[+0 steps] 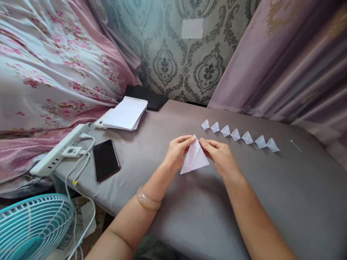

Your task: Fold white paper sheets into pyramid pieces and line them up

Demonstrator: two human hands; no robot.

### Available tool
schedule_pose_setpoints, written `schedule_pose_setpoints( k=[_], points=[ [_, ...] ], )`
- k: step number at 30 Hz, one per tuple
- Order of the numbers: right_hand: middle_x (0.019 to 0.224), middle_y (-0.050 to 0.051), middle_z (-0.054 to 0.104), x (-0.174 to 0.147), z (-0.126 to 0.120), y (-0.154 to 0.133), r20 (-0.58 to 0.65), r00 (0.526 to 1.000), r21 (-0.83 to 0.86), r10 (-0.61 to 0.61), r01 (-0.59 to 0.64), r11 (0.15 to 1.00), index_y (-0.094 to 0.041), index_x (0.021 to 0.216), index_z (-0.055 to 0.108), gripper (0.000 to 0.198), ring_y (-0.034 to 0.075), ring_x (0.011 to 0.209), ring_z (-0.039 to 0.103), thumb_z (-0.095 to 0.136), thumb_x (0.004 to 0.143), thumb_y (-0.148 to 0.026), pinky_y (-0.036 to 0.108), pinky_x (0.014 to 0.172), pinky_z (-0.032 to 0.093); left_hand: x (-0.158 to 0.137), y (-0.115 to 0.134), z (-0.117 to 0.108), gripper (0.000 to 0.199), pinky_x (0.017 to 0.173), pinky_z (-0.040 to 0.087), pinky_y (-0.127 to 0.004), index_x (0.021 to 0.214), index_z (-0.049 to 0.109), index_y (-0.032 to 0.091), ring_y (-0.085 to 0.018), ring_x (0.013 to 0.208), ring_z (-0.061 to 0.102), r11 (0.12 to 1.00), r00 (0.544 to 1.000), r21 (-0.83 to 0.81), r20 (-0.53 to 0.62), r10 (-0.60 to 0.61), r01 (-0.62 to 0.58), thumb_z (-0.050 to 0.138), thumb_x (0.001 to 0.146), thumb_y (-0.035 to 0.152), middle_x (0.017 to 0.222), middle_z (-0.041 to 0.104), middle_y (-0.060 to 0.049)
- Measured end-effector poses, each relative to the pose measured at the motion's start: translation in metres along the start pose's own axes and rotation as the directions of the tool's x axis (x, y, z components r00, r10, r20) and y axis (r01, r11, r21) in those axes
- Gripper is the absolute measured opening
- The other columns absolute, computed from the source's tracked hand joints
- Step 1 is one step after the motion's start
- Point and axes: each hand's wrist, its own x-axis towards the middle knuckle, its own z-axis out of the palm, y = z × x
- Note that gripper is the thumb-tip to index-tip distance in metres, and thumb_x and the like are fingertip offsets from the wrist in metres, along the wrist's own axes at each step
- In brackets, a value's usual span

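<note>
A white sheet of paper folded into a triangle (pixel 194 157) is held between both hands above the grey cloth, its narrow tip pointing away from me. My left hand (pixel 177 150) pinches its left edge near the tip, thumb on top. On the opposite edge, my right hand (pixel 217 151) grips the paper between thumb and fingers; some fingertips are hidden behind it. Beyond my right hand, several small folded white paper pieces (pixel 235 134) stand in a slanting row.
A stack of white paper (pixel 126 112) lies at the back left beside a black item (pixel 154 98). Nearer are a phone (pixel 106 160), a white power strip (pixel 58 150) with cables, and a turquoise fan (pixel 35 227). A thin pale stick (pixel 296 146) lies at the right.
</note>
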Motion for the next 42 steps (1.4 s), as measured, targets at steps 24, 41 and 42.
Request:
schedule_pose_setpoints(
  k=[24,41,42],
  points=[
    [0.074,0.004,0.07,0.017,0.002,0.037,0.069,0.997,-0.113,-0.023,0.031,0.993,-0.014,0.077,0.068,0.031,0.013,0.064,0.059,0.066,0.071,-0.044,0.027,0.063,0.044,0.016,-0.021,-0.011,0.033,0.058,0.037,-0.023,0.064,0.066,0.012,-0.008,0.056,0.047,0.892,0.975,0.41,-0.026,0.219,-0.189,0.082,0.056,0.041,0.059,0.058,0.0],
    [0.064,0.0,0.066,0.012,-0.02,0.053,0.125,0.988,-0.017,0.09,-0.088,0.996,-0.016,0.072,0.067,0.027,0.011,0.057,0.054,0.076,0.064,-0.04,0.024,0.057,0.042,0.026,-0.033,-0.023,0.041,0.055,0.041,-0.025,0.065,0.069,0.011,-0.011,0.053,0.053,0.878,0.999,0.476,-0.011,0.046,-0.036,0.087,0.047,0.044,0.059,0.063,-0.004],
    [0.065,0.0,0.066,0.011,-0.02,0.053,0.126,0.988,-0.012,0.09,-0.089,0.996,-0.016,0.073,0.067,0.026,0.01,0.057,0.054,0.076,0.064,-0.039,0.024,0.057,0.042,0.025,-0.034,-0.022,0.041,0.055,0.041,-0.025,0.066,0.069,0.011,-0.011,0.053,0.053,0.877,0.998,0.479,-0.007,0.054,-0.045,0.087,0.048,0.044,0.059,0.064,-0.004]
  ],
)
